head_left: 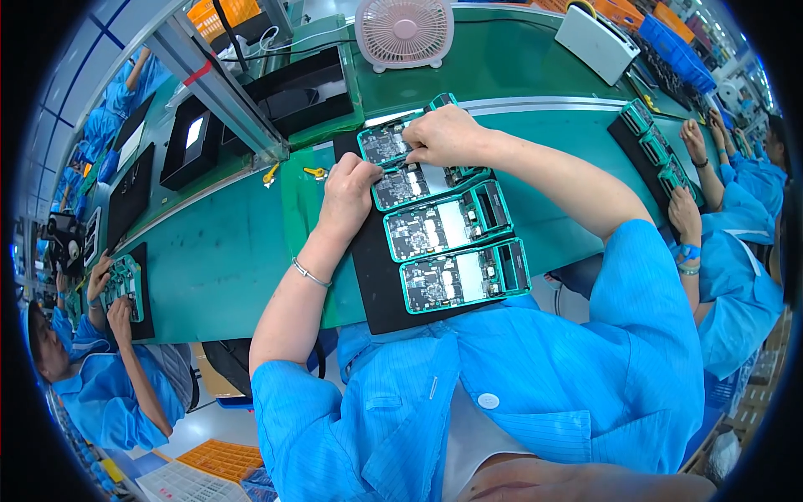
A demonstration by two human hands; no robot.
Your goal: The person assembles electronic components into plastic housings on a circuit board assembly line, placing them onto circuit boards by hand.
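Several handheld device housings with teal frames lie in a row on a black mat (372, 280), their circuit boards and silver batteries exposed. My right hand (443, 136) bends over the farthest housing (383, 144), fingers pinched together; what they hold, if anything, is hidden. My left hand (347, 188) is closed at the left edge of the second housing (401, 187), its fingertips near the border with the farthest one. Whatever sits between them is too small to make out. Nearer to me lie a third housing (422, 230) and the nearest housing (431, 283), untouched.
A metal rail (535, 105) runs behind the mat. Beyond it stand a pink fan (405, 33), a white box (596, 43) and black trays (297, 96). Yellow clips (315, 173) lie left of my hands. Co-workers at both sides handle similar housings (657, 151).
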